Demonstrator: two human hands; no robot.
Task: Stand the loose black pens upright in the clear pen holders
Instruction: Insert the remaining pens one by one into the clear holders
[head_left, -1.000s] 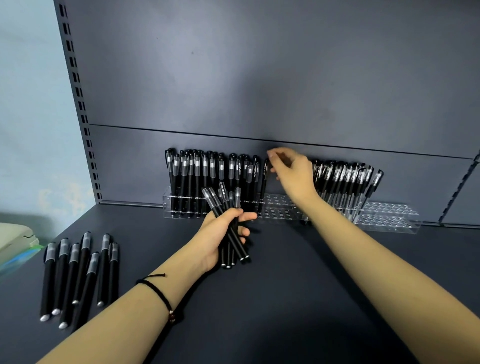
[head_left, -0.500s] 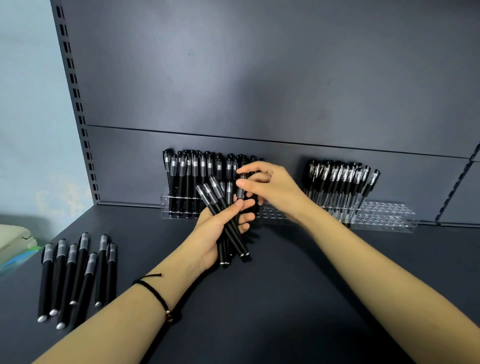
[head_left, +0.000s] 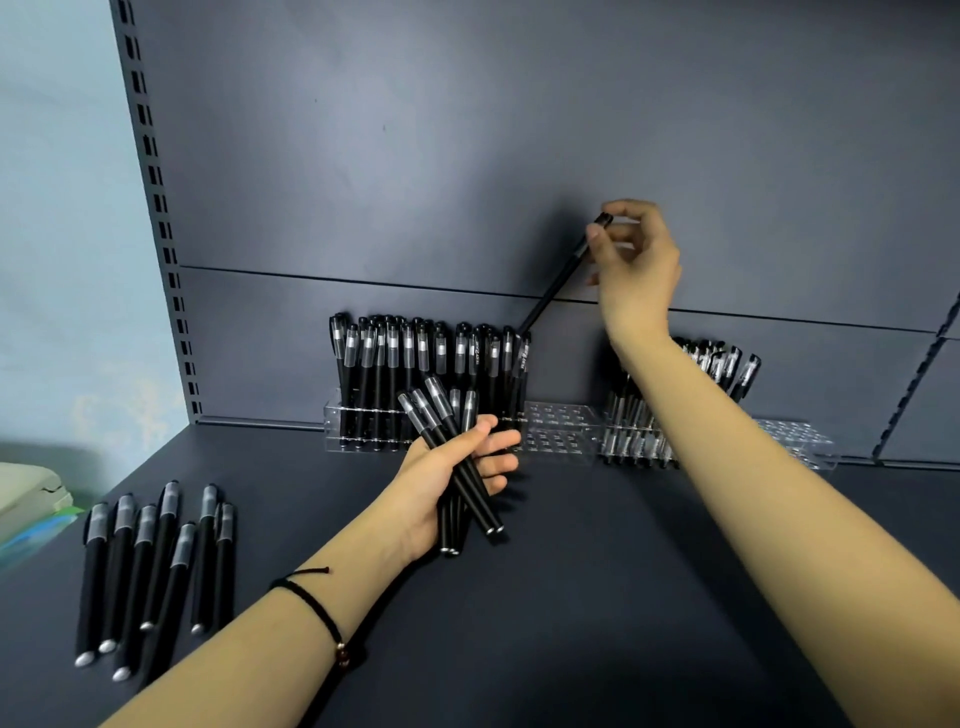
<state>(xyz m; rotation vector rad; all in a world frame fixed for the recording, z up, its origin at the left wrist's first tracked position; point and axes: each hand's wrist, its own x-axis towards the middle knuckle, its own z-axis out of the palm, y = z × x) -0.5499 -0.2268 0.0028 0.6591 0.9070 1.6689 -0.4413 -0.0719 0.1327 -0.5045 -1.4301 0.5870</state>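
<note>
While our right hand (head_left: 636, 260) pinches one pen (head_left: 553, 286) slanted high above the far pen holder (head_left: 558, 426) | left hand (head_left: 447, 467) fingers (head_left: 498, 441) curl round the spare bundle (head_left: 440, 402) | we should straighten it, then lower it tip-first into an empty hole.

1. The left holder (head_left: 558, 431) and right holder (head_left: 795, 441) are standing side by side at the back of the shelf (head_left: 571, 597) (against the rear panel (head_left: 467, 182)).
2. Loose pens (head_left: 156, 571) are lying front-left.
3. The left hand (head_left: 447, 473) is holding a bundle (head_left: 441, 415) before the left holder; the right hand (head_left: 634, 260) is holding a pen (head_left: 550, 291) above it.
</note>
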